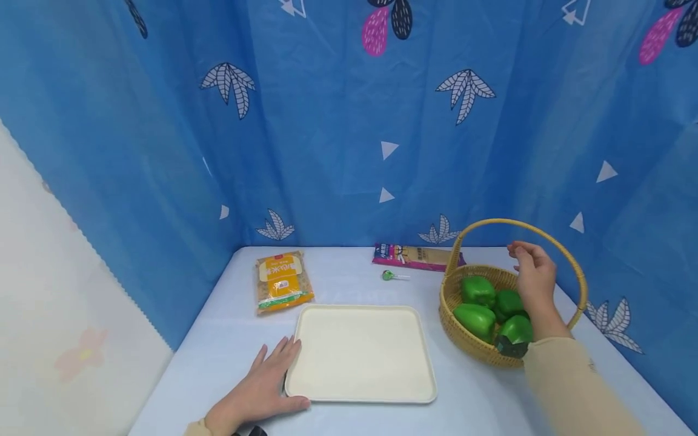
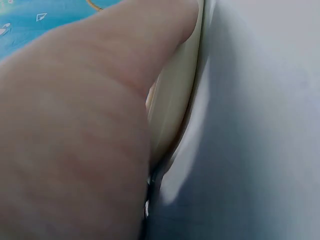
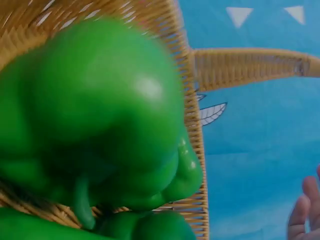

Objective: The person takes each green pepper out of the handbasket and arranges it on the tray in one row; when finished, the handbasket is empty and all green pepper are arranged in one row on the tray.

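Observation:
My left hand (image 1: 260,384) lies at the left edge of the cream tray (image 1: 360,354), its fingers spread along the rim and the thumb at the near corner. In the left wrist view, the thumb (image 2: 165,25) overlaps the tray's edge (image 2: 177,90). My right hand (image 1: 534,275) hovers over the right side of a wicker basket (image 1: 463,339), beneath its arched handle, with loosely bent fingers and nothing visible in them. Several green bell peppers (image 1: 475,320) fill the basket. One bell pepper (image 3: 110,90) looms large in the right wrist view, where the fingertips (image 3: 311,187) show apart from it.
A bag of grain (image 1: 283,281) with an orange label lies at the back left. Near the back edge are a long purple-and-tan packet (image 1: 417,257) and a green lollipop (image 1: 388,275). A blue patterned curtain (image 1: 338,121) hangs behind the white table (image 1: 218,339).

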`<control>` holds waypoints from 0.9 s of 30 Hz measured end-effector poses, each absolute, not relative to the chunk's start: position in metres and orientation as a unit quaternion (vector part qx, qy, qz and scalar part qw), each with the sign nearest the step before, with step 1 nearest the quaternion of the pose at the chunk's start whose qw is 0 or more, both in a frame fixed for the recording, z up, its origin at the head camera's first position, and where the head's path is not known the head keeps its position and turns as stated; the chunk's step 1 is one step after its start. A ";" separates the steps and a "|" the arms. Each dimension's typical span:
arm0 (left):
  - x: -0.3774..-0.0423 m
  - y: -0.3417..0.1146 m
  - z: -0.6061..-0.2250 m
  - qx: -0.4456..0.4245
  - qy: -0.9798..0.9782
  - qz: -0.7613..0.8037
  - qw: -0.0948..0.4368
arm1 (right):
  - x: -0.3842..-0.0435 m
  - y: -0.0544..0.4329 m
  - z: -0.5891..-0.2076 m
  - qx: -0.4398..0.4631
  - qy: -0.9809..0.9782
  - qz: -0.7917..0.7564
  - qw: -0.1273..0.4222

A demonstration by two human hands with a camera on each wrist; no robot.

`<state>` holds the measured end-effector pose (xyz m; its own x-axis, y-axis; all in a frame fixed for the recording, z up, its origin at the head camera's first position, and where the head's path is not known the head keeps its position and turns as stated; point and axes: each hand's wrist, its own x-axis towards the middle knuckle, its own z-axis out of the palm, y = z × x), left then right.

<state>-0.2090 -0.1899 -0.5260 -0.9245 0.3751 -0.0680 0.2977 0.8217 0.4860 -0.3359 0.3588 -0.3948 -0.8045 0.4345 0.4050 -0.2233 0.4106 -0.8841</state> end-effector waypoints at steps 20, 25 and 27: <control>-0.209 -0.190 -0.523 0.162 0.954 0.240 0.081 | -0.332 0.356 -0.424 0.126 -0.945 0.301 0.021; -0.210 -0.186 -0.523 0.160 0.953 0.243 0.086 | -0.327 0.355 -0.423 0.146 -0.926 0.338 -0.080; -0.210 -0.186 -0.524 0.157 0.954 0.241 0.087 | -0.325 0.354 -0.423 0.147 -0.913 0.352 -0.143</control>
<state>-0.2102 -0.1856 -0.5237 -0.9358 0.3407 -0.0905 0.2566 0.8344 0.4878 -0.3250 0.3539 -0.4226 -0.9161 -0.3688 -0.1572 -0.1677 0.7086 -0.6854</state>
